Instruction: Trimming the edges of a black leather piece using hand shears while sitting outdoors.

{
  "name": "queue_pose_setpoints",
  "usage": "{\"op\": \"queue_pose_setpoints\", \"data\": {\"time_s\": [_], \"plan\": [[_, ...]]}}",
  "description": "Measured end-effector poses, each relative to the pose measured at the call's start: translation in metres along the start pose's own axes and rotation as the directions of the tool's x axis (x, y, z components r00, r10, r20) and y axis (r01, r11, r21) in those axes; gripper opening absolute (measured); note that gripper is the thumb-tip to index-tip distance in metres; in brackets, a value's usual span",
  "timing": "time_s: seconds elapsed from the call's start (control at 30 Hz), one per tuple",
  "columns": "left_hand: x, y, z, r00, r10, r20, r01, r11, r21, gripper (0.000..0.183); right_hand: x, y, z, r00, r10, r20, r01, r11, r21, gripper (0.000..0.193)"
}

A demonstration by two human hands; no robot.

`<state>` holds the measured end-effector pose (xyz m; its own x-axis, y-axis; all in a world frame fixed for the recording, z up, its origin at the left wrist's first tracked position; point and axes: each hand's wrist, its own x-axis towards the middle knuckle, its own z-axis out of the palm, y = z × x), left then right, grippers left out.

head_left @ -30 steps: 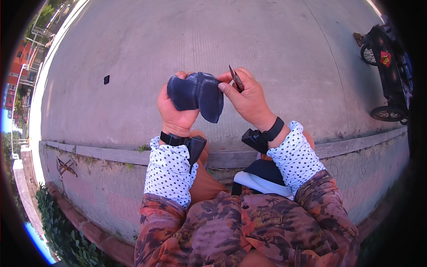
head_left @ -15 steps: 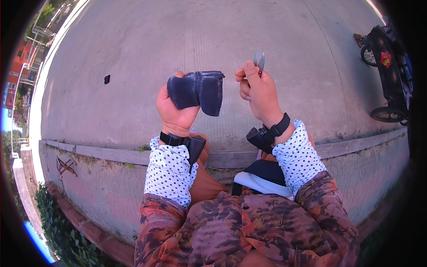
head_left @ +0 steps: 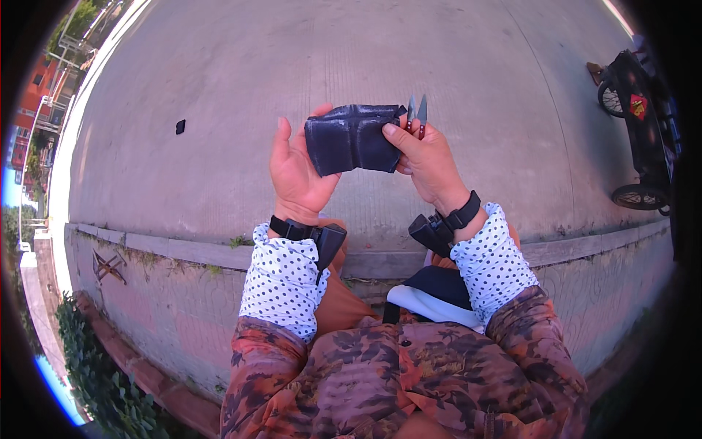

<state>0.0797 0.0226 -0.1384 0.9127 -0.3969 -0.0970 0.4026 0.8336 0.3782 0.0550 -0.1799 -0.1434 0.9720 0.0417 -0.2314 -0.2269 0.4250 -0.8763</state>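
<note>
Grey concrete ground stretches wide toward twelve o'clock, edged by a pale stone kerb at six. The right grip is clamped on a creased, black, roughly rectangular sheet at its nine o'clock, twin pointed silver blades jutting toward twelve; the left grip, thumb apart, supports the sheet from eight.

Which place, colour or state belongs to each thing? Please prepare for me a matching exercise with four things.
1. Dark sheet
2. Bladed tool
3. Left cuff
4. Wheeled vehicle

A. White with dark dots
B. Near the picture's right edge
C. Creased down the middle
D. In the right hand, tips toward the picture's top

Right pairs: 1-C, 2-D, 3-A, 4-B.
</note>
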Motion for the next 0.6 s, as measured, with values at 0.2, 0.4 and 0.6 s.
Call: {"op": "queue_pose_setpoints", "data": {"time_s": [0.2, 0.4, 0.6], "plan": [[0.003, -0.004, -0.005, 0.998, 0.052, -0.031, -0.036, 0.921, 0.387, 0.03, -0.002, -0.006, 0.009, 0.996, -0.009, -0.09, 0.009, 1.0, -0.001, 0.011], [0.006, -0.003, -0.008, 0.988, 0.084, -0.126, -0.027, 0.916, 0.401, 0.023, 0.007, 0.001, -0.011, 1.0, 0.001, -0.021, -0.002, 0.999, -0.032, 0.014], [0.003, -0.004, 0.0, 0.994, 0.041, -0.1, 0.0, 0.925, 0.38, 0.027, 0.007, -0.002, -0.002, 0.994, -0.019, -0.105, 0.02, 1.0, 0.008, 0.015]]}}
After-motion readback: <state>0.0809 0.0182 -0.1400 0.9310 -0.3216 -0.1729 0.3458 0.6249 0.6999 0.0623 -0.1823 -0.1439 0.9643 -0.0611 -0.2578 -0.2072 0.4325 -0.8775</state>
